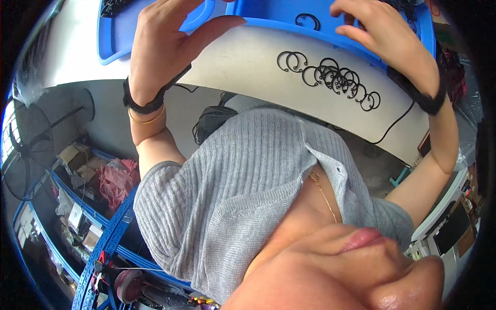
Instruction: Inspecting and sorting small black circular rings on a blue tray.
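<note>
My left hand (165, 46) reaches up to a blue plastic tray (268, 13) on the white table (243, 67), its thumb laid along the tray's near rim. My right hand (387, 36) curls its fingers over the same tray's near edge further right. One black snap ring (308, 20) lies inside the tray. Several more black snap rings (333, 78) lie in a loose chain on the table between my hands, just in front of the tray. Both wrists wear black bands, and the left also carries a thin gold bangle.
A second blue tray (111, 46) sits at the table's left end. A black cable (398, 121) hangs off the front edge. Below left stand a fan (26, 150) and blue shelving (103, 243) with boxes and pink cloth. My grey knitted top fills the middle.
</note>
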A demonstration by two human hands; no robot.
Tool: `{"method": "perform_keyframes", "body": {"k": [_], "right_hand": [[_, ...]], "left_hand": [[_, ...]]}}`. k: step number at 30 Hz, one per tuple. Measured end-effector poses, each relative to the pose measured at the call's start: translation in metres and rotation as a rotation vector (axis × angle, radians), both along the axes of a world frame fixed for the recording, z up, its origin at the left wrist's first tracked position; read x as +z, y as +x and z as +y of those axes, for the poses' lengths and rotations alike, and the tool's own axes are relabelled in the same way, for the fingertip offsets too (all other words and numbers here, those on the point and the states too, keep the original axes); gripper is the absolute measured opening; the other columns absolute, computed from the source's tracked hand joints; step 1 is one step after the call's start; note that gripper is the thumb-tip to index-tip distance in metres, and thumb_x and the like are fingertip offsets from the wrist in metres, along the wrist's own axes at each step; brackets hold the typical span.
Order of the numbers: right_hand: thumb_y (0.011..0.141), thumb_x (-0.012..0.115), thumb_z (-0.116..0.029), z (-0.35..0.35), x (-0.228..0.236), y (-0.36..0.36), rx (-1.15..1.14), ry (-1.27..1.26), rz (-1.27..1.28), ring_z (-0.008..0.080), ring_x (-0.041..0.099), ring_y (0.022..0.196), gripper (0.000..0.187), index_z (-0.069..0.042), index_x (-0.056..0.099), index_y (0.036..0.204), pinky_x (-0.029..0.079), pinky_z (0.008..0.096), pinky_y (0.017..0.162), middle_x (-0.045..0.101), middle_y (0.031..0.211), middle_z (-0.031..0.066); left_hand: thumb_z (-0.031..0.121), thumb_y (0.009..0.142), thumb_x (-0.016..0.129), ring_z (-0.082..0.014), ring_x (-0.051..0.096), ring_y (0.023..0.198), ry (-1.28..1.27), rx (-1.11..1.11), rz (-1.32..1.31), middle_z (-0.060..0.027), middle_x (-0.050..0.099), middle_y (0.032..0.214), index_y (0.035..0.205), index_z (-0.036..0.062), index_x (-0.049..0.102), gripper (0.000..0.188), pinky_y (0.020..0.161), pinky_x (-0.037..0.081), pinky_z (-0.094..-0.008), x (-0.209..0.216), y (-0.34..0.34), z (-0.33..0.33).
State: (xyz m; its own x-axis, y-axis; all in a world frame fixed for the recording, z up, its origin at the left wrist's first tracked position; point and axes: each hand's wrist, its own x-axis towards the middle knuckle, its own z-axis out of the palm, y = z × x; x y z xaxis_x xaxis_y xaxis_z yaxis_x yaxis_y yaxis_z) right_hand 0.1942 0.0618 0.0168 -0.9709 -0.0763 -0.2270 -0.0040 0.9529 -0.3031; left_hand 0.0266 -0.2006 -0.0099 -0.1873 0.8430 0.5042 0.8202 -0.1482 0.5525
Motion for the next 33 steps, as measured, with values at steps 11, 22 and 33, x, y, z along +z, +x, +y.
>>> {"method": "perform_keyframes", "body": {"k": [11, 22, 33], "right_hand": [[0.083, 0.078, -0.015, -0.011, -0.042, -0.037, 0.061, 0.004, -0.091, 0.0411, 0.067, 0.088, 0.03, 0.005, 0.058, 0.096, 0.052, 0.047, 0.077, 0.067, 0.089, 0.023], [0.083, 0.076, -0.008, -0.004, -0.056, -0.038, 0.029, -0.082, -0.11, 0.0404, 0.069, 0.082, 0.026, 0.005, 0.057, 0.094, 0.052, 0.0458, 0.071, 0.067, 0.082, 0.0219], [0.093, 0.068, 0.0, 0.016, -0.005, -0.001, -0.361, -0.494, -0.1, 0.0134, 0.07, 0.066, 0.008, 0.005, 0.063, 0.098, 0.057, 0.0274, 0.061, 0.07, 0.08, 0.009]], "left_hand": [[0.009, 0.079, 0.086, -0.0268, 0.074, 0.1, -0.008, 0.031, -0.025, -0.0146, 0.076, 0.112, 0.111, -0.0003, 0.074, 0.036, 0.083, 0.058, -0.0353, -0.018, 0.001, -0.017], [0.006, 0.08, 0.084, -0.0252, 0.074, 0.096, -0.002, -0.058, -0.048, -0.0134, 0.076, 0.11, 0.112, -0.0002, 0.072, 0.035, 0.081, 0.058, -0.0347, -0.012, 0.003, 0.0], [0.001, 0.087, 0.074, -0.0308, 0.076, 0.084, -0.311, -0.187, 0.02, -0.0196, 0.075, 0.097, 0.113, -0.004, 0.069, 0.027, 0.074, 0.061, -0.0367, -0.001, -0.001, 0.07]]}}
